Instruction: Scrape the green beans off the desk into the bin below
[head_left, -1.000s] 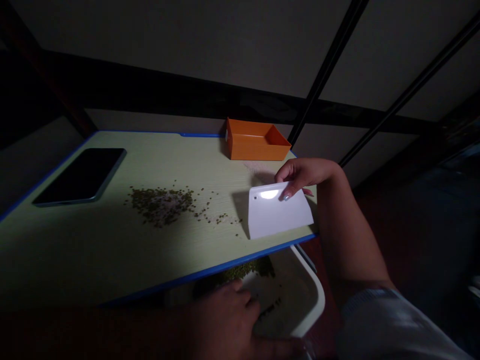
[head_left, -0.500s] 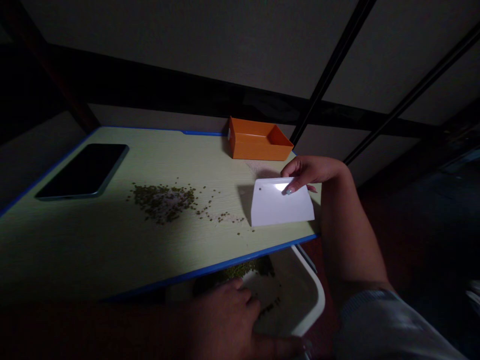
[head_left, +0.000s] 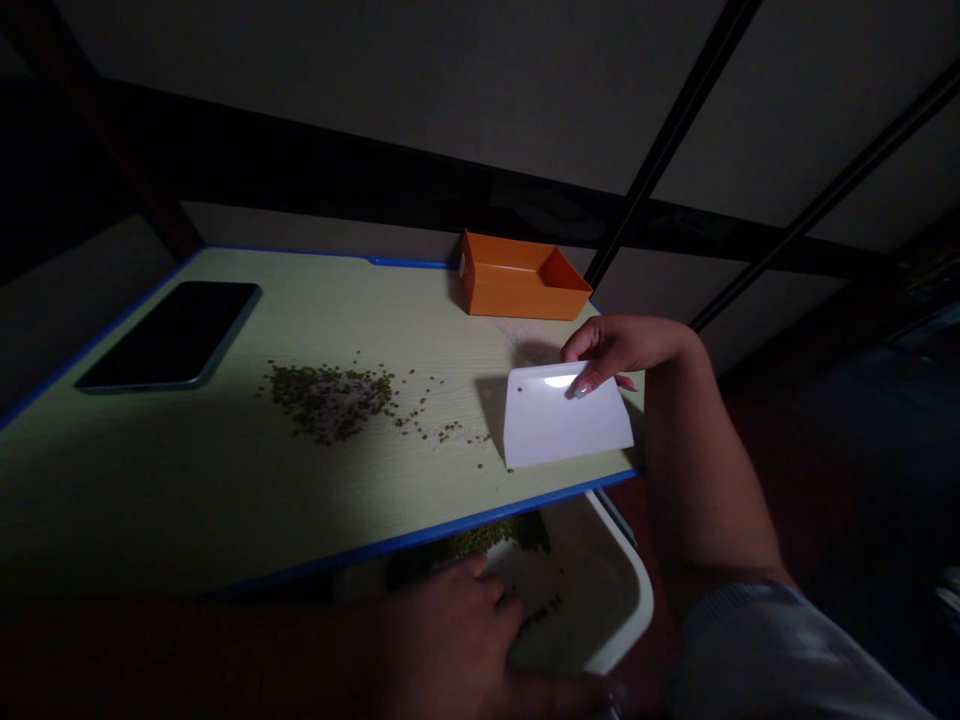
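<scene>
My right hand point(head_left: 619, 348) grips the top edge of a white plastic scraper point(head_left: 564, 428), which stands on edge near the right front corner of the pale table point(head_left: 225, 500). A scatter of small green beans point(head_left: 330, 398) lies on the table to the scraper's left. My left hand point(head_left: 457, 630) is below the table's front edge, fingers curled over the rim of a white tray point(head_left: 626, 600). The tray holds more green beans point(head_left: 491, 540) under the table edge.
An orange open box point(head_left: 521, 288) sits at the table's far edge. A dark phone point(head_left: 172, 333) lies flat at the left. The table has a blue rim point(head_left: 420, 540). Dark bars and pale panels stand behind. The room is dim.
The scraper and my right hand have shifted only slightly, tilting a little toward the front edge. The beans and my left hand stay where they were.
</scene>
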